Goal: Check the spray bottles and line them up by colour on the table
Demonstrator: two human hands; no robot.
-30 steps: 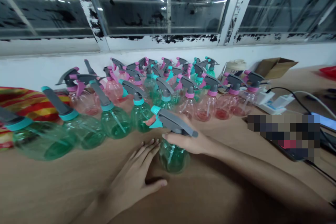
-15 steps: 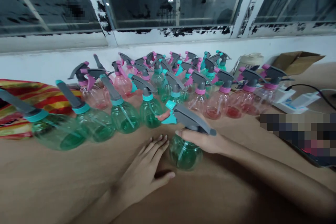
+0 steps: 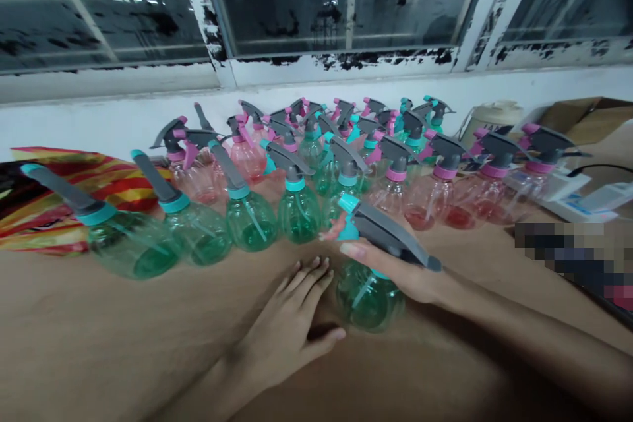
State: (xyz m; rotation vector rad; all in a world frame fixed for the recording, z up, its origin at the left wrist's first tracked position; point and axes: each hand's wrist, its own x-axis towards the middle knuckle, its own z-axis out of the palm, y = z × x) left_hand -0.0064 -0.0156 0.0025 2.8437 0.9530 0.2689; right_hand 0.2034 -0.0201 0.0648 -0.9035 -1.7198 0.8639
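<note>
My right hand (image 3: 395,264) is wrapped round the neck of a green see-through spray bottle (image 3: 368,303) with a turquoise collar and a grey spray head. A finger reaches forward by its turquoise trigger, and the nozzle points left and away from me. Some green liquid and a dip tube show inside. Left of this bottle, my left hand (image 3: 291,316) lies flat on the wooden table (image 3: 123,343) with its fingers stretched out, holding nothing. Beyond both hands stands a row of similar bottles, among them a green spray bottle (image 3: 299,211) close to the held one.
Several pink spray bottles (image 3: 448,201) stand at the right of the row, with more crowded behind by the white wall (image 3: 89,125). A red and yellow cloth or bag (image 3: 119,184) lies left. Rightward are a white container (image 3: 494,120), a cardboard box (image 3: 588,119) and white plug-like items (image 3: 564,194).
The whole view has shifted slightly, so everything appears further right. The held spray bottle has moved a little right and toward me. My left hand remains flat on the table.
</note>
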